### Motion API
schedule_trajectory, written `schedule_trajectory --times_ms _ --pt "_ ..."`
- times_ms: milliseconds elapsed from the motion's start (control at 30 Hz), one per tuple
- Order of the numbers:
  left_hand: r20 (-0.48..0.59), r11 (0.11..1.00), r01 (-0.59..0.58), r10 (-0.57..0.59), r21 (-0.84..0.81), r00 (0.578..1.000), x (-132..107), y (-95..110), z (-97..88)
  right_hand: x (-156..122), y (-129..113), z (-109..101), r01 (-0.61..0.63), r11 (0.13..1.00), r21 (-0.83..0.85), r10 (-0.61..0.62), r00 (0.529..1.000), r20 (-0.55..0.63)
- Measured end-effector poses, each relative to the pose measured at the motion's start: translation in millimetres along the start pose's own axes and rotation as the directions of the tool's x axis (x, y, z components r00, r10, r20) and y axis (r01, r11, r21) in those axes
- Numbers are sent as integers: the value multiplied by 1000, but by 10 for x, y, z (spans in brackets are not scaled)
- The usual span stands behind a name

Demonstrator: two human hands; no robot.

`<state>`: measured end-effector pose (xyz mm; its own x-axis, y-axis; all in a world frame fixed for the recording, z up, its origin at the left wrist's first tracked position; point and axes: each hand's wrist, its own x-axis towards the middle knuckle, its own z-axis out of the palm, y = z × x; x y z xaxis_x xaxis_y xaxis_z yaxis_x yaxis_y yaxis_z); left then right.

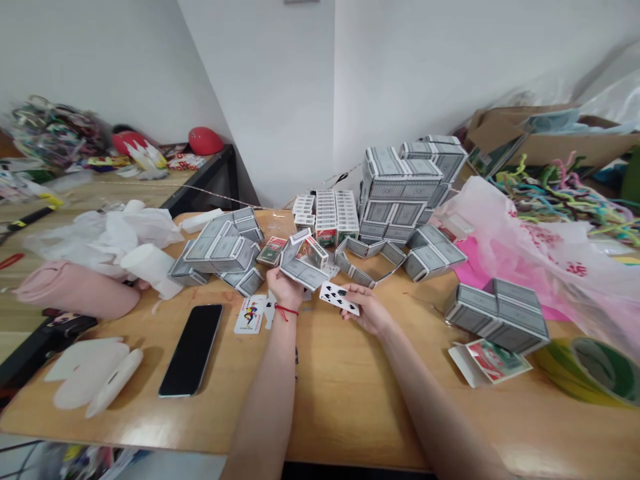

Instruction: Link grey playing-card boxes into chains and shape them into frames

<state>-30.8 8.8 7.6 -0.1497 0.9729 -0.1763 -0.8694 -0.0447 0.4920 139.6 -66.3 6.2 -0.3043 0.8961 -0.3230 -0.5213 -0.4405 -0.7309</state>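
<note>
My left hand point(284, 288) is closed around an opened grey carton of card packs point(303, 265), tilted up off the wooden table point(345, 393). My right hand point(367, 310) pinches a small stack of playing cards point(339, 297), a spade card face up on top. A joker card point(249, 314) lies flat just left of my left wrist. A red thread circles that wrist.
Grey card cartons are piled at left point(220, 250), stacked high at the back point(403, 187) and lying at right point(500, 317). A black phone point(193, 349), white foam pieces point(93, 373), an empty card box point(487, 361), a tape roll point(590, 370) and a pink plastic bag point(530, 247) surround my hands.
</note>
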Motion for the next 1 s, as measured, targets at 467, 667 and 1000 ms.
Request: schedule_trajectory --times_ms 467,667,1000 --pt "44 998 19 -22 53 999 -22 18 24 -35 -49 24 -38 999 -24 38 999 5" --pt "38 1000 14 -15 28 999 -5 10 18 -35 -47 26 -48 998 -40 50 998 37" --pt "26 999 -15 14 34 1000 17 -17 -23 22 -14 -4 23 999 -31 -24 999 -23"
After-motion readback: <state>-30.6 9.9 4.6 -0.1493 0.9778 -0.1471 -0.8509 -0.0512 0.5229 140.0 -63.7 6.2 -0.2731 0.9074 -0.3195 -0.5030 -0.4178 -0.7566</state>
